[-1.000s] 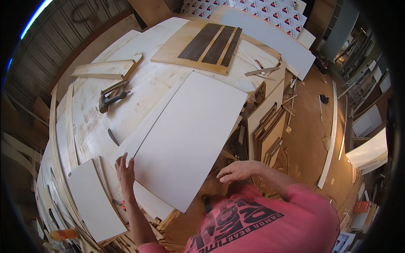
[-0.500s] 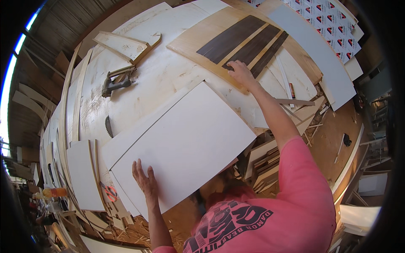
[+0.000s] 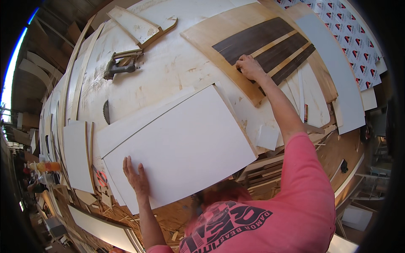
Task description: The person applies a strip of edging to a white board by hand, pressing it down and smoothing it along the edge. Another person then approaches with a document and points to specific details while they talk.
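My left hand (image 3: 136, 179) rests on the near left part of a large white panel (image 3: 185, 147), its fingers stretched out. Farther off to the right, my right hand (image 3: 252, 68) is on a pale wooden board (image 3: 202, 33) bearing dark brown strips (image 3: 253, 38) with light bands between them. Its fingers are bent and drawn together at the near ends of the strips. Whatever lies between those fingertips is hidden. The white panel lies over another pale sheet, whose edge shows along its far left side.
A nail gun (image 3: 120, 66) and a toothed saw blade piece (image 3: 106, 111) lie on the white worktable (image 3: 164, 71). Behind them is a framed wooden piece (image 3: 141, 27). A narrow panel (image 3: 78, 156) stands at left, and offcuts (image 3: 263, 173) are piled below the table's near edge.
The whole view has shifted slightly. My right hand stays at the strips' near ends, its fingers drawn closer together. My left hand remains flat on the white panel.
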Demonstrator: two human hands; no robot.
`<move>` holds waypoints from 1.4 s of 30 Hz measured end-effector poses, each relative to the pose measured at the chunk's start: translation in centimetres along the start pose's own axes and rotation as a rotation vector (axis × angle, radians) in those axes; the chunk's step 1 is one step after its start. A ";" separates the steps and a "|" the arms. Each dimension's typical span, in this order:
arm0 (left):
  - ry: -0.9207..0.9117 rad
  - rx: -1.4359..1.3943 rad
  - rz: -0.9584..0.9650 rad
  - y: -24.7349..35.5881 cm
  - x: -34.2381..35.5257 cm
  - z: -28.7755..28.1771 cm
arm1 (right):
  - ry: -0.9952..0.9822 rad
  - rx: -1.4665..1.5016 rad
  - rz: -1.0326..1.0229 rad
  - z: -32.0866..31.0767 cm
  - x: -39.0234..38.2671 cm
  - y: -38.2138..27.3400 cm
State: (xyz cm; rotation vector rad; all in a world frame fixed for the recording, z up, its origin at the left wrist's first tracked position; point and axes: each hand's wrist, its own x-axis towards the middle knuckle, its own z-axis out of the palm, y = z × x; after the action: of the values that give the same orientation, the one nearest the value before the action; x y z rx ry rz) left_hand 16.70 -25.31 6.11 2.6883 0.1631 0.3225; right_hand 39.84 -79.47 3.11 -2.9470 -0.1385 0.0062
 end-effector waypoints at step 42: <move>-0.001 -0.033 0.032 -0.8 0.1 0.0 | 0.459 -0.347 0.108 -23.2 -0.4 3.4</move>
State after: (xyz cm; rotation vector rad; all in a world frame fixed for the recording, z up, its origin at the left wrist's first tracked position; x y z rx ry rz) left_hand 16.80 -24.59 5.76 2.6610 0.1134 0.3309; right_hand 40.05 -87.25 25.22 -3.1917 0.0964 -0.7420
